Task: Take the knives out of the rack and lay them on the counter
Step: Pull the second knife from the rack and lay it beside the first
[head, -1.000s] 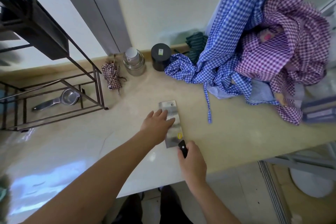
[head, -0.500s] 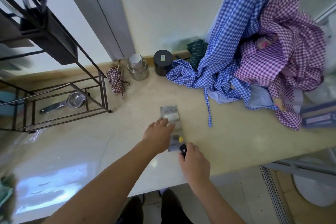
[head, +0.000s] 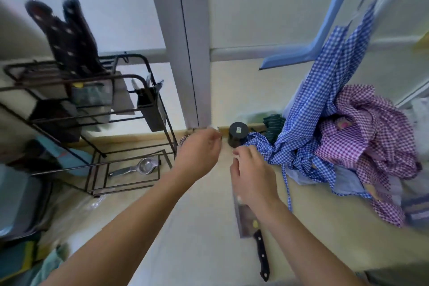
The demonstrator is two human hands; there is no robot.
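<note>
A cleaver (head: 248, 220) with a black riveted handle lies flat on the beige counter (head: 204, 227), its blade partly under my right wrist. Both hands are lifted off it. My left hand (head: 199, 155) hovers mid-air with loosely curled fingers and holds nothing. My right hand (head: 250, 176) is beside it, fingers apart, also empty. On the left stands the black wire rack (head: 130, 109), with two dark riveted knife handles (head: 67, 37) sticking up from its top, blurred.
A black bin (head: 151, 109) hangs on the rack's right side. A metal strainer (head: 137, 167) lies on the rack's bottom shelf. A black jar (head: 238, 134) stands by the wall. Blue and purple checked cloths (head: 343, 137) pile at the right.
My right hand let go of the cleaver's handle and my left hand left its blade. Both hands rose and the view tilted up toward the rack.
</note>
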